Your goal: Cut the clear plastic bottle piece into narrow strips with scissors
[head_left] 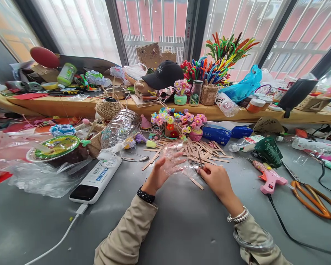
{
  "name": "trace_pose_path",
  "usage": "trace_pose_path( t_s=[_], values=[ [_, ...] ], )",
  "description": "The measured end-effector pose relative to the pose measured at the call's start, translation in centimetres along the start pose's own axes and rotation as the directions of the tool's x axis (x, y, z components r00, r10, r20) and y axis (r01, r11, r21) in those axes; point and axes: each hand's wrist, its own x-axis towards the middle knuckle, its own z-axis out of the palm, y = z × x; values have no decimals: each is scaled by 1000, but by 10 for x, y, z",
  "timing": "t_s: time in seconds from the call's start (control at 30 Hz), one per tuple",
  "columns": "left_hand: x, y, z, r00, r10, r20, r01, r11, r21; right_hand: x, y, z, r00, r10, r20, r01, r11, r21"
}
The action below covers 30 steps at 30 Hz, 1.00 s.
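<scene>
While a clear plastic piece (pixel 173 154) is supported by the left hand (pixel 159 172), its fingers spread apart, a slim dark tool (pixel 200 159) is pinched between thumb and finger of the right hand (pixel 216 180). The plastic is held between the hands, over the worktop (pixel 182 228), near side of the wooden sticks (pixel 201 150). From the right hand it lies directly left; the tool's long axis is pointed far and slightly left, beside it. Whether they touch cannot be told.
</scene>
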Motion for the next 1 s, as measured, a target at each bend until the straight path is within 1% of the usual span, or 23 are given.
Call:
trace_pose_path(
  t_s=[0.1, 0.23, 0.43, 0.6, 0.8, 0.9, 0.97, 1.0],
  values=[
    [1, 3, -1, 997, 57, -56, -58, 998, -14, 0, -1, -3, 1000, -6, -10, 6, 999, 41],
    [1, 2, -2, 990, 103, -92, -104, 994, -11, -2, -4, -3, 999, -32, 18, 31, 999, 22],
    [1, -2, -5, 992, 109, -65, -107, 994, 34, -3, -6, 0, 997, -37, 66, 40, 999, -30],
    [1, -3, -4, 993, 93, -72, -89, 995, 52, -2, -3, 2, 998, -60, 24, 61, 997, -44],
    [1, -2, -1, 992, 81, -98, -79, 996, 29, -2, -1, 4, 997, -79, -15, 78, 997, -23],
    [1, 0, -1, 992, 102, -78, -101, 995, 26, 0, -1, 3, 998, -58, -32, 60, 996, 63],
    [0, 1, 0, 987, 147, -67, -144, 989, 47, 1, -1, 2, 1000, -19, -13, 22, 980, 197],
    [0, 2, 1, 984, 169, -60, -166, 984, 62, 2, -1, 0, 1000, -3, 20, -3, 960, 281]
  ],
)
